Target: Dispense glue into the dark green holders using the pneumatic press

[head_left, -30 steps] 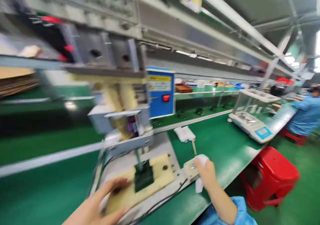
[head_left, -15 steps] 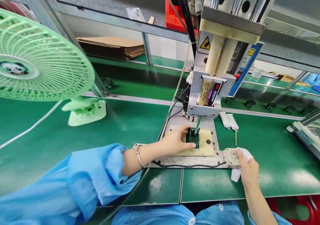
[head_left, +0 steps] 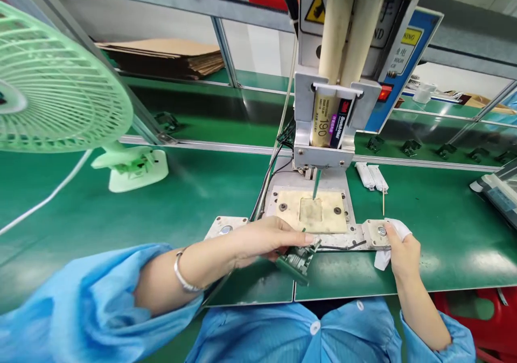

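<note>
My left hand (head_left: 270, 239) is closed on a green circuit board (head_left: 298, 260), held tilted in front of the glue dispensing machine (head_left: 325, 155). Behind it lies the cream fixture plate (head_left: 286, 201), whose square recess (head_left: 310, 210) holds nothing. A green dispensing nozzle (head_left: 317, 184) points down over that recess. At the right end of the machine base, my right hand (head_left: 404, 252) pinches a crumpled white tissue (head_left: 383, 259), its thumb near the silver button on the metal button box (head_left: 375, 235). Another button box (head_left: 226, 224) is partly behind my left forearm.
A green fan (head_left: 60, 88) stands at the left. White tubes (head_left: 371, 176) and a thin wooden stick (head_left: 383, 204) lie right of the machine. Several small black parts (head_left: 411, 147) line the back shelf. Stacked cardboard (head_left: 161, 56) sits behind, and a red stool (head_left: 476, 314) below the table.
My left hand has lifted the circuit board out of the fixture recess and brought it towards me, tilting it. The right hand stays at the button box with the tissue. The camera view has shifted.
</note>
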Tool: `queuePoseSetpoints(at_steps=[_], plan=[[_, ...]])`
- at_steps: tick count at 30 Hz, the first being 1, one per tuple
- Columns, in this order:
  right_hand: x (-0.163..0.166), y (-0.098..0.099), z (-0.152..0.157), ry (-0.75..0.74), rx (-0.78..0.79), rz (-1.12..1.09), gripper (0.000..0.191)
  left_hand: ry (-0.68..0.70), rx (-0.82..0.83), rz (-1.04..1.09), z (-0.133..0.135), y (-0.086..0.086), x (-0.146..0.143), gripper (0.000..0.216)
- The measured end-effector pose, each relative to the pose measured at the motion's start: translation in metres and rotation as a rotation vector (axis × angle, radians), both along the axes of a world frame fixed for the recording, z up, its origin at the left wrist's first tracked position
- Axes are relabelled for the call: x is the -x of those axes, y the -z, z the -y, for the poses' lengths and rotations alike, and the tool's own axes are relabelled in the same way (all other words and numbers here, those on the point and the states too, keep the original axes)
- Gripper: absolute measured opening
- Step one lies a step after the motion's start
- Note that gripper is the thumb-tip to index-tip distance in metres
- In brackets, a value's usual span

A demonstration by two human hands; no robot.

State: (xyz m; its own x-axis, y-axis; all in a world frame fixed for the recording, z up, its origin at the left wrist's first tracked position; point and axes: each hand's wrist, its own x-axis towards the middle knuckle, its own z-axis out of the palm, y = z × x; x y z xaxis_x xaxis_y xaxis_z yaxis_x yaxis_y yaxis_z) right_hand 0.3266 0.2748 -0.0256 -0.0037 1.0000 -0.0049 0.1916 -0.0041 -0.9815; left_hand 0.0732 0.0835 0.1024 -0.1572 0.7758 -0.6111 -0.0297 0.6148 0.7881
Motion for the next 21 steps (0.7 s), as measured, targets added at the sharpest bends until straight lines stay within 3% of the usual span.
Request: queuePoseSetpoints(at_steps=[2,4,8,11,14,17,20,21], plan=[[-0.001,-0.001,0.0,0.018,-0.008,0.001,0.062,-0.045,-0.114,0.056,0.019,0.004,-0.012,0.044],[-0.002,-0.001,0.0,0.039,-0.02,0.003,0.061,-0.099,-0.314,0.083,0.04,0.008,-0.026,0.05],[-0.005,-0.004,0.003,0.105,-0.064,-0.001,0.061,-0.209,-0.776,-0.115,0.074,0.016,-0.054,0.063],[-0.01,-0.006,0.017,0.166,-0.161,0.063,0.063,-0.222,-1.072,-0.314,0.083,0.019,-0.067,0.068],[-0.024,-0.007,0.05,0.168,-0.306,0.23,0.053,-0.203,-1.202,-0.387,0.083,0.018,-0.072,0.068],[-0.043,-0.016,0.09,-0.01,-0.514,0.286,0.032,-0.176,-1.218,-0.411,0.081,0.017,-0.072,0.07],[-0.051,-0.045,0.123,-0.391,-0.829,0.262,0.007,-0.154,-1.229,-0.429,0.08,0.017,-0.074,0.07],[-0.048,-0.058,0.131,-0.521,-0.907,0.264,0.008,-0.146,-1.234,-0.433,0.08,0.017,-0.075,0.069]])
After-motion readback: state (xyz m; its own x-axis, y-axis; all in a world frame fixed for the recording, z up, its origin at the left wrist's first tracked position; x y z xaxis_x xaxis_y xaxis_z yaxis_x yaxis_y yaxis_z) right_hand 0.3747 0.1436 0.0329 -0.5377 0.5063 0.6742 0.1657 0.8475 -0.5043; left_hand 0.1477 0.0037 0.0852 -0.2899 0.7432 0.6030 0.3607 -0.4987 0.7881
